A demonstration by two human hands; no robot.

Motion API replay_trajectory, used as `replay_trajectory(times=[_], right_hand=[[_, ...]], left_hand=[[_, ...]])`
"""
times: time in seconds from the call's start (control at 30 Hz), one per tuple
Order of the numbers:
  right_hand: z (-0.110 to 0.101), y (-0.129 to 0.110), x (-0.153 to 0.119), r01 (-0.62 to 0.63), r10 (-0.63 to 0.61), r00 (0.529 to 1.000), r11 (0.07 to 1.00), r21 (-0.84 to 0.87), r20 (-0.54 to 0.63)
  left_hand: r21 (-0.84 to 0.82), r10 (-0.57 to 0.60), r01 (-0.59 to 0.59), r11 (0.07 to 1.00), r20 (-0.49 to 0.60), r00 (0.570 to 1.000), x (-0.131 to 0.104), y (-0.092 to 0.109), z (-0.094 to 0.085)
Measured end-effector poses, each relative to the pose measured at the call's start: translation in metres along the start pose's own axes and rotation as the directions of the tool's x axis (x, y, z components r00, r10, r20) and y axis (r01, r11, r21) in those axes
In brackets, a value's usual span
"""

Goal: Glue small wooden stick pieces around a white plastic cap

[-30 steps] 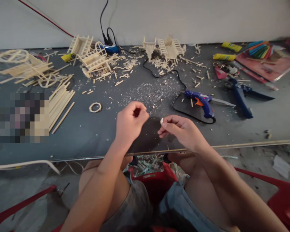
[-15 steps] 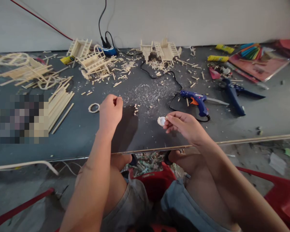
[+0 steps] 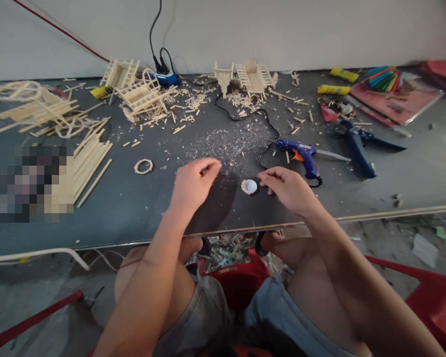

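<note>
A small round white cap (image 3: pixel 249 186) lies on the dark table, with short wooden bits fixed around part of its rim. Just right of it is my right hand (image 3: pixel 284 188), off the cap, thumb and fingertips drawn together; anything between them is too small to name. Farther left, my left hand (image 3: pixel 195 183) hovers over the table in a pinch, and what its fingertips hold, if anything, cannot be made out. A pale ring of wooden bits (image 3: pixel 143 166) rests to the left of this hand. Behind my right hand lies a blue hot glue gun (image 3: pixel 301 151) with a clear glue stick in it.
Wooden sticks (image 3: pixel 91 171) are laid out at left. Small stick-built models (image 3: pixel 252 79) stand along the wall among scraps. At right are blue cutters (image 3: pixel 360 148), yellow tubes (image 3: pixel 333 89) and a red packet (image 3: pixel 397 104). The glue gun's black cord crosses the table.
My left hand has moved right, over the spot where several tiny wooden bits lay. The fingers of my right hand have come away from the white cap, slightly to the right.
</note>
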State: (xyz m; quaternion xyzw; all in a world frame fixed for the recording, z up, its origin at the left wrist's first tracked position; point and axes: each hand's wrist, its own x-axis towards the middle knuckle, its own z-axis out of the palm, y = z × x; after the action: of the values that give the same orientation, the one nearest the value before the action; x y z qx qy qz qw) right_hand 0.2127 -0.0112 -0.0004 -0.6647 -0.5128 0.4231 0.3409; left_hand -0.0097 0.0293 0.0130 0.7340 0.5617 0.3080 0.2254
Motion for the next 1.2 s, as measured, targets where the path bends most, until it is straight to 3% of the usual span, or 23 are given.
replay_trajectory(times=[0.13,0.37,0.57,0.83,1.0,1.2], right_hand=[[0.004,-0.005,-0.003,0.006,-0.006,0.999,1.0,-0.01,0.034],[0.007,-0.005,-0.003,0.0,-0.002,0.996,1.0,0.026,0.088],[0.01,-0.005,-0.005,0.009,-0.015,0.996,0.997,0.072,0.086],[0.008,-0.013,-0.011,0.071,-0.091,0.991,0.98,0.188,0.098],[-0.002,-0.007,-0.005,0.093,-0.089,0.995,0.993,-0.079,0.052],[0.004,-0.002,0.002,0.222,-0.219,0.974,0.876,-0.429,0.057]], left_hand=[[0.066,0.139,-0.151,0.986,0.154,0.978,-0.009,0.015,0.015],[0.141,0.085,-0.125,0.982,0.262,0.961,-0.024,0.019,0.035],[-0.049,0.095,-0.086,0.995,0.224,0.97,-0.029,0.027,0.035],[-0.353,-0.015,0.052,0.934,0.106,0.994,-0.027,0.022,0.032],[-0.461,-0.118,0.178,0.869,0.155,0.981,-0.025,0.018,0.024],[-0.557,-0.155,0.27,0.785,0.245,0.957,-0.024,0.018,0.021]])
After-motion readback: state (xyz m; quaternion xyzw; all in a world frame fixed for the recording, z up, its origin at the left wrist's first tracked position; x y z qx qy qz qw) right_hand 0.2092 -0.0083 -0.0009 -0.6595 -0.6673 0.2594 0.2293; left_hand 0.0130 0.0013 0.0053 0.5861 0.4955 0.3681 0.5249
